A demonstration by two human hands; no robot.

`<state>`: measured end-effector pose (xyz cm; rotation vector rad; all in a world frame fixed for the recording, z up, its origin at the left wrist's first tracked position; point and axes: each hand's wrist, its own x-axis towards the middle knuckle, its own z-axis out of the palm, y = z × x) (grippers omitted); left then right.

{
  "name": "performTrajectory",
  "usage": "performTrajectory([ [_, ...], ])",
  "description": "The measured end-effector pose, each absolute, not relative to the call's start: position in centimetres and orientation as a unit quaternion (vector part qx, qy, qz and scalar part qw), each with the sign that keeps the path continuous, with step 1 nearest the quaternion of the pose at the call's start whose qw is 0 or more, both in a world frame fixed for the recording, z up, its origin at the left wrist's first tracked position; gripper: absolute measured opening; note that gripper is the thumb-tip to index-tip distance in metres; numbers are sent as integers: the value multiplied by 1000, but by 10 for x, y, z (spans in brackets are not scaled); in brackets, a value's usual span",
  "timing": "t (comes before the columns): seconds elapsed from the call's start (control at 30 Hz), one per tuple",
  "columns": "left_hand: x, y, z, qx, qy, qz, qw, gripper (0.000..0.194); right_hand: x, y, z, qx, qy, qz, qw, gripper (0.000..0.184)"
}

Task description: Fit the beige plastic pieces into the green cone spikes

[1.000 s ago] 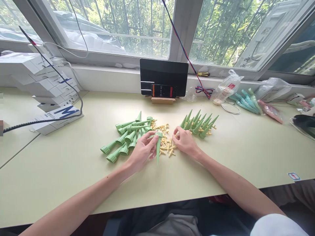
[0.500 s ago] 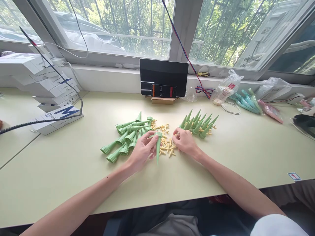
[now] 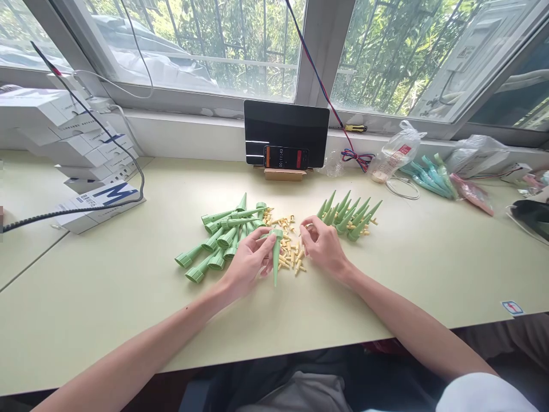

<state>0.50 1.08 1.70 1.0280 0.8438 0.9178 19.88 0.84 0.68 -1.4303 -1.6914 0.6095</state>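
Between the thumb and fingers of my left hand [image 3: 251, 254] is a green plastic watering spike [image 3: 275, 260], its wide cap end up and its point down. My right hand [image 3: 323, 245] is closed in a pinch at the right edge of a pile of small yellow valve pieces [image 3: 293, 256]; what its fingertips hold, if anything, is hidden. Left of the pile lie several green spikes [image 3: 195, 276] heaped across one another, partly behind my left hand. Beyond my right hand, several more spikes [image 3: 355, 232] stand point up in a cluster, with yellow pieces sticking out at their bases.
A phone [image 3: 286, 157] showing a timer leans on a black tablet [image 3: 285, 126] at the back. White boxes [image 3: 100, 203] are stacked at the left, crossed by a black cable [image 3: 55, 216]. Plastic bags [image 3: 397, 151] and bundled wires [image 3: 358, 157] lie along the window ledge side.
My right hand has shifted slightly, its fingertips drawing up and back from the yellow pile. My left hand keeps the spike in the same place.
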Motion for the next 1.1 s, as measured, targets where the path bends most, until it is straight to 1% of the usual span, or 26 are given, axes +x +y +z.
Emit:
performTrajectory([
  [0.13,5,11,16,468,375,413,686,39,196,2,9,-507,-675,275,459,21],
  [0.23,5,11,16,480,372,415,678,37,193,-3,7,-460,-692,290,474,21],
  [0.33,5,11,16,489,377,413,670,36,190,-4,3,-421,-715,278,484,17],
  [0.5,5,11,16,503,388,406,657,35,189,-1,0,-346,-736,238,531,9],
  [0.7,4,11,15,518,389,405,646,33,189,0,0,-334,-754,206,527,10],
  [1.1,4,10,16,547,385,409,621,31,190,1,-3,-355,-756,173,521,11],
])
